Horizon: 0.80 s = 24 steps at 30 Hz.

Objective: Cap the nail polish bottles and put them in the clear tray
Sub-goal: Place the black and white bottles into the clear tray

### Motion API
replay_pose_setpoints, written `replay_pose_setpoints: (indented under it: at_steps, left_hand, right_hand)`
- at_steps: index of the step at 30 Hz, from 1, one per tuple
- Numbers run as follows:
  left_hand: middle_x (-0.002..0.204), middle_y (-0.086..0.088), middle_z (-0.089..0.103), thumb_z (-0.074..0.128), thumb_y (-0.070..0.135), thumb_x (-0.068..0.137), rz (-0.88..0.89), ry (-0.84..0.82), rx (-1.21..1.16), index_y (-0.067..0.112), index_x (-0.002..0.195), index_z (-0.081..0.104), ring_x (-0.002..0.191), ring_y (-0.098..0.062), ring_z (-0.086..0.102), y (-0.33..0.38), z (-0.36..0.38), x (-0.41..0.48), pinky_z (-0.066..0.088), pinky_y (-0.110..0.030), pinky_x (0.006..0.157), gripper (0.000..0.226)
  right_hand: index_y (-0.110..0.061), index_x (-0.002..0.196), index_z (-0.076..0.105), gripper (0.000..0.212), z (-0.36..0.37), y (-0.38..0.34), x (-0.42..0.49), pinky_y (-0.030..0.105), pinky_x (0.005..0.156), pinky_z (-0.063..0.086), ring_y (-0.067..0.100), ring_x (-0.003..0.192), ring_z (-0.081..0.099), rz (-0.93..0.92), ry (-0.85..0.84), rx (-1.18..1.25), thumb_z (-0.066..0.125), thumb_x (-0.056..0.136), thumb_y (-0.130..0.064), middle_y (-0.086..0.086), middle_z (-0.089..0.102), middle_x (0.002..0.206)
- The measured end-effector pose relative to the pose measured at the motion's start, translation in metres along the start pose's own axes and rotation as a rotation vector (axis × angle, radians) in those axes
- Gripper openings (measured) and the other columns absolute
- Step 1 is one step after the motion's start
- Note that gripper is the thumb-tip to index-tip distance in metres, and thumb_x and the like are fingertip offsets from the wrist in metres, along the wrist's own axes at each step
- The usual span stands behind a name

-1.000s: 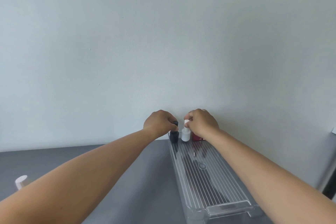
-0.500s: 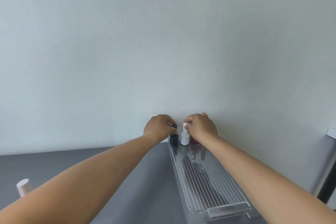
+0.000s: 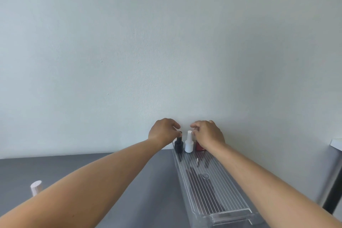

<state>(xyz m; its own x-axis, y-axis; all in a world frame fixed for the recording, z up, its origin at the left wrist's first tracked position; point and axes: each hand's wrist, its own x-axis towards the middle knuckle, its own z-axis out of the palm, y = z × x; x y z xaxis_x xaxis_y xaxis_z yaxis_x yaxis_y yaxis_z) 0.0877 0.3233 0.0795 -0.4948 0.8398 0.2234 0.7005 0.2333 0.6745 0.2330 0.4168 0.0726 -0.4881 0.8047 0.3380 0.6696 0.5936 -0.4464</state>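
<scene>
Three capped nail polish bottles, black (image 3: 178, 145), white (image 3: 189, 142) and red (image 3: 199, 146), stand side by side at the 12 o'clock end of the clear tray (image 3: 212, 187) on the grey worktop (image 3: 151, 181). A person's left hand (image 3: 163, 132) pinches the black bottle's cap; the right hand (image 3: 208, 133), fingers loosely spread, touches the white cap. Placement looks nearly finished. One pale-capped bottle (image 3: 36, 187) waits at 8 o'clock, partly hidden by the forearm; fetching it likely calls for releasing both bottles without tipping them.

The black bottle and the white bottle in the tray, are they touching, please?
Apart. The head view shows a thin strip of tray between the black bottle and the white bottle.
</scene>
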Motion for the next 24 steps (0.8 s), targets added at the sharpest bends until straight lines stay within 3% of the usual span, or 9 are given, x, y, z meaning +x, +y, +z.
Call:
replay_pose_setpoints:
  at_steps: [5,7,11,14,16,18,24]
  left_hand:
    - [0.110,0.006,0.074,0.072,0.024,0.087,0.058,0.043,-0.001,0.023,0.105,0.076,0.104,-0.012,0.066,0.011,-0.030,-0.018,0.055,-0.033,0.093,0.019]
    - [0.107,0.009,0.075,0.070,0.025,0.088,0.081,0.063,-0.026,0.025,0.100,0.076,0.102,-0.010,0.067,0.014,-0.046,-0.031,0.056,-0.033,0.091,0.014]
    - [0.097,0.016,0.074,0.069,0.029,0.088,0.123,0.127,-0.124,0.031,0.090,0.076,0.095,-0.003,0.067,0.018,-0.081,-0.068,0.054,-0.026,0.077,0.008]
    - [0.083,0.024,0.072,0.070,0.031,0.087,0.149,0.181,-0.189,0.032,0.088,0.078,0.074,0.011,0.062,0.013,-0.110,-0.105,0.044,-0.016,0.063,0.008]
    - [0.075,0.033,0.070,0.070,0.032,0.087,0.152,0.209,-0.201,0.032,0.087,0.078,0.066,0.016,0.059,0.003,-0.130,-0.129,0.041,-0.013,0.059,0.008]
    - [0.074,0.041,0.066,0.069,0.033,0.088,0.139,0.230,-0.203,0.033,0.087,0.077,0.065,0.017,0.057,-0.014,-0.148,-0.155,0.040,-0.014,0.058,0.009]
    - [0.087,0.037,0.070,0.068,0.031,0.089,0.033,0.269,-0.195,0.037,0.086,0.076,0.083,0.011,0.063,-0.085,-0.193,-0.218,0.046,-0.018,0.072,0.011]
  right_hand:
    - [-0.030,0.111,0.069,0.023,-0.023,-0.015,-0.016,0.032,0.090,0.048,0.018,0.106,0.061,0.009,0.070,0.117,0.052,0.096,-0.025,0.000,0.063,0.121]
    - [-0.029,0.104,0.072,0.021,-0.034,-0.027,-0.027,0.029,0.085,0.048,0.014,0.103,0.061,-0.017,0.093,0.213,0.054,0.095,-0.023,-0.005,0.068,0.113]
    - [-0.031,0.089,0.073,0.021,-0.055,-0.059,-0.062,0.022,0.072,0.046,0.010,0.091,0.065,-0.072,0.118,0.478,0.057,0.092,-0.017,-0.014,0.071,0.088]
    - [-0.032,0.079,0.073,0.017,-0.059,-0.086,-0.094,0.028,0.084,0.048,0.007,0.090,0.067,-0.104,0.107,0.586,0.061,0.087,-0.021,-0.015,0.072,0.082]
    - [-0.030,0.077,0.074,0.016,-0.057,-0.104,-0.114,0.019,0.081,0.043,0.001,0.085,0.066,-0.129,0.087,0.647,0.064,0.086,-0.022,-0.016,0.072,0.079]
    - [-0.028,0.076,0.075,0.014,-0.051,-0.122,-0.134,0.008,0.067,0.039,-0.007,0.071,0.063,-0.144,0.061,0.664,0.065,0.086,-0.023,-0.019,0.071,0.073]
    - [-0.026,0.075,0.073,0.014,-0.014,-0.168,-0.177,0.027,0.066,0.050,0.010,0.077,0.067,-0.153,-0.084,0.696,0.065,0.086,-0.023,-0.014,0.071,0.074]
